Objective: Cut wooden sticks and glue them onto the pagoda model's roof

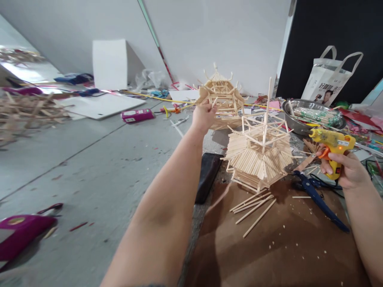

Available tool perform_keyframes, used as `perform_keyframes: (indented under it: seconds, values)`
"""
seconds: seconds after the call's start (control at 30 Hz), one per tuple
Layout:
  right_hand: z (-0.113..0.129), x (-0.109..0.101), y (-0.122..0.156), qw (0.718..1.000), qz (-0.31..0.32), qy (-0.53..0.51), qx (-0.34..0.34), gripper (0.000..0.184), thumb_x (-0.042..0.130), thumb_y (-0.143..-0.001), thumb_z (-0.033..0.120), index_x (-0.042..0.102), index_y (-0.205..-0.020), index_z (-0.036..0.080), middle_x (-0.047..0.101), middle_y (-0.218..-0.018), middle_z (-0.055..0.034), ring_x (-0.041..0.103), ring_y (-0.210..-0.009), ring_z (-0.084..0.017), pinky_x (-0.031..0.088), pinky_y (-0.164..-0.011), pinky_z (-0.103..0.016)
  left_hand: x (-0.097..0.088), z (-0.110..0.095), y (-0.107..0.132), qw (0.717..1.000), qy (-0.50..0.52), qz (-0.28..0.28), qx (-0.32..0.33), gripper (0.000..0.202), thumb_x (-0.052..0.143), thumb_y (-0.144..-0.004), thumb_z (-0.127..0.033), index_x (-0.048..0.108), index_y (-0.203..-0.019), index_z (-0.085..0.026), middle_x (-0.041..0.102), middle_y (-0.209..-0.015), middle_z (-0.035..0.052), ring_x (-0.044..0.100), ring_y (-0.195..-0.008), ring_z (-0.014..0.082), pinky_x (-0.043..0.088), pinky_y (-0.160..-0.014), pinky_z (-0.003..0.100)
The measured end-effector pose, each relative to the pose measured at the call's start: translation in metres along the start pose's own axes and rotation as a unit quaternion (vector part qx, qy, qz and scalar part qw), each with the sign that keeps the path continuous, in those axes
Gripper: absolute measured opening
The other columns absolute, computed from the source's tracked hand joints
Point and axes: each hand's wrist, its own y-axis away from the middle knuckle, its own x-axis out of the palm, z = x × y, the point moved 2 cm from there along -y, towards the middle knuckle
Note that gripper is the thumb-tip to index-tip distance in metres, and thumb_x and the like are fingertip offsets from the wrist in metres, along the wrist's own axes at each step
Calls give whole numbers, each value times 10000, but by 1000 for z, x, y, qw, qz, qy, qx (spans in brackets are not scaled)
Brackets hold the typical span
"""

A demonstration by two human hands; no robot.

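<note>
My left hand (204, 116) is stretched far forward and closed on the edge of a small wooden-stick pagoda top (221, 99) standing on the floor. My right hand (344, 169) grips a yellow hot glue gun (332, 145) with an orange trigger, its nozzle pointing left. Between the two hands stands a larger tiered roof model (259, 157) of wooden sticks with a tall centre stick, on brown cardboard (269, 247). A few loose sticks (254, 209) lie just in front of it.
Blue-handled cutters (314, 193) lie on the cardboard near my right hand. A black flat object (208, 175) lies at the cardboard's left edge. A metal bowl (299, 119) of sticks, a white tote bag (329, 79), white boards (101, 105) and magenta tools (20, 233) lie around.
</note>
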Motion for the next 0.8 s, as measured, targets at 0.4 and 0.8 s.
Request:
perform_keyframes:
  seconds: [0.4, 0.8]
  values:
    - [1, -4, 2, 999, 26, -13, -19, 197, 595, -662, 188, 623, -857, 190, 651, -780, -26, 445, -355, -50, 398, -413, -249, -10, 11, 30, 998, -28, 56, 9, 247, 458, -743, -264, 659, -847, -167, 501, -1261, 78, 404, -1204, 214, 333, -972, 314]
    - [6, 0, 5, 999, 15, -23, -25, 106, 611, -637, 190, 630, -742, 197, 651, -781, -18, 438, -359, -56, 402, -415, -261, 8, 51, 45, 994, -11, 101, -38, 293, 448, -764, -390, 643, -680, -188, 547, -1209, 84, 354, -1244, 190, 342, -962, 265]
